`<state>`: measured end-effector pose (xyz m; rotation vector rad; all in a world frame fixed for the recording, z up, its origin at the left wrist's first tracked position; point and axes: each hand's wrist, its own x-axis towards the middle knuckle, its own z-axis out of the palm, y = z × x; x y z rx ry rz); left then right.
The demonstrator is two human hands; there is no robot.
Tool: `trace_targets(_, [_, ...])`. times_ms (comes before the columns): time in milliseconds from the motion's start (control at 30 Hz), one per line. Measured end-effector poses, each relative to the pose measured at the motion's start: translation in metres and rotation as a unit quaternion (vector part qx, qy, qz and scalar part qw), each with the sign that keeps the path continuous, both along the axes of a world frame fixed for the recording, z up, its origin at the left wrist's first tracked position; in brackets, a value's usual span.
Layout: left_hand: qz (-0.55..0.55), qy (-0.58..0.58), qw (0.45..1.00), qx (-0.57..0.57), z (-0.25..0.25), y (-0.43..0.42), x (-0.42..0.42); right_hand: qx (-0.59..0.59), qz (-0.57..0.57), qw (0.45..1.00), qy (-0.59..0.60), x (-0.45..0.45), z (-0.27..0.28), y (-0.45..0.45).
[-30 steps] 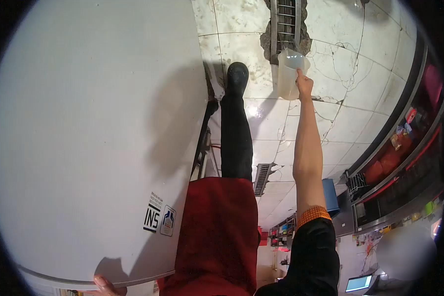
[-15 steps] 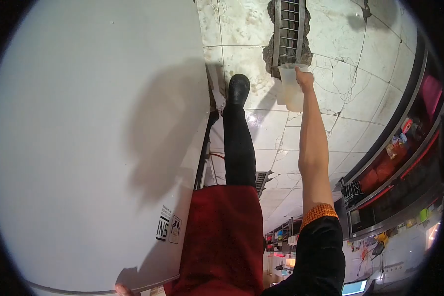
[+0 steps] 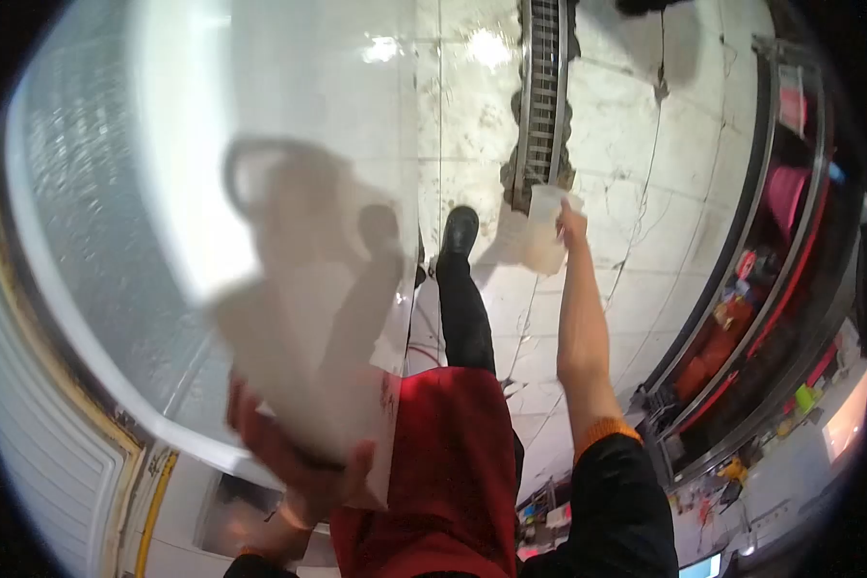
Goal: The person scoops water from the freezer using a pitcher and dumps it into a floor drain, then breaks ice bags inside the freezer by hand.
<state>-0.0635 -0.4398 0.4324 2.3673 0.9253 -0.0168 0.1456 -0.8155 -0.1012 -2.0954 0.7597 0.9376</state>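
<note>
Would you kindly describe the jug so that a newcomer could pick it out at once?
In the pale tiled floor, find the metal drain grating. By its lower end in the view, the right hand holds the jug. It is translucent and whitish, unlike the black boot to its left.

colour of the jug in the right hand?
The jug is translucent whitish; shows best in the head view.
</note>
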Motion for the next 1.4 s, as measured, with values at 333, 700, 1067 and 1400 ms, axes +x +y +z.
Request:
trace_targets(333, [0.061,-0.063,0.929,0.359,0.043,0.287,0.035,0.373,-0.113,0.884,-0.257,-0.027,0.480,0.128])
trace_targets(700, [-0.039,-0.038,0.951,0.303,0.019,0.483,0.011,0.259,0.368,0.813,-0.369,0.015,0.715,0.539])
trace_targets(1067, [-0.045,-0.093,0.960,0.259,0.010,0.502,0.014,-0.035,0.500,0.796,-0.339,0.020,0.252,0.714])
trace_targets(1400, [-0.067,-0.095,0.947,0.300,-0.010,0.512,0.017,-0.078,0.590,0.732,-0.332,0.008,0.137,0.730])
